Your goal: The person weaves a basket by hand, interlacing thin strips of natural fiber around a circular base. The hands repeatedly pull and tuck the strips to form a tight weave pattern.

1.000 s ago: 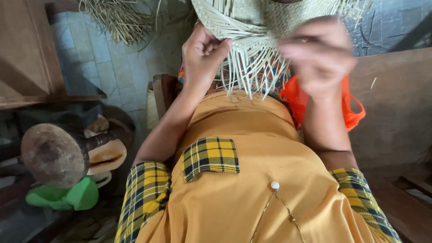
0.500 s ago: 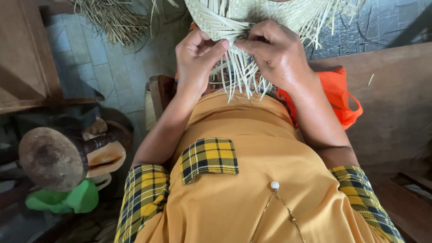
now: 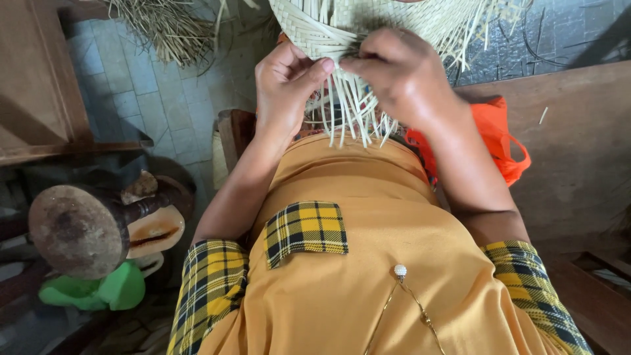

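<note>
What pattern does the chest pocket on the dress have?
The chest pocket is yellow and black plaid, clearest in the head view.

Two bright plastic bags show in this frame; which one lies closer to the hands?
The orange bag, on the wooden bench just beside the right hand and its forearm. The green bag sits far off at lower left, under the rusty round tool.

Pale woven straw mat with loose strand ends (image 3: 342,39) held over lap, at top centre. Left hand (image 3: 286,82) placed at its left, right hand (image 3: 401,79) at its right, thumbs near-touching. Orange plastic bag (image 3: 503,141) laid on brown wooden bench (image 3: 578,151), right of right forearm. Round-headed wooden mallet (image 3: 79,227) set lower left, green plastic object (image 3: 98,292) beneath. Dry straw bundle (image 3: 167,26) spread on tiled floor (image 3: 138,105), upper left.
</note>
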